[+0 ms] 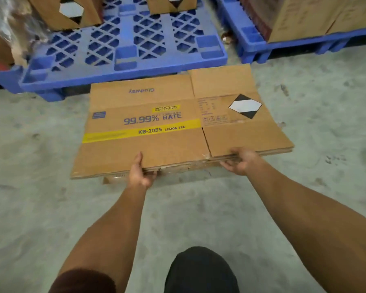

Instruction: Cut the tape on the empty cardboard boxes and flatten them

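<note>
A flattened brown cardboard box with a yellow stripe and blue print lies flat on top of a stack of other flattened boxes above the concrete floor. My left hand grips the stack's near edge left of centre, thumb on top and fingers underneath. My right hand grips the same near edge further right, fingers curled over the layered edges. Bits of clear tape hang from the stack's near edge between my hands.
A blue plastic pallet lies right behind the stack, with cardboard boxes on its far part. A second blue pallet at the right carries a large carton. My dark-clad knee is at the bottom.
</note>
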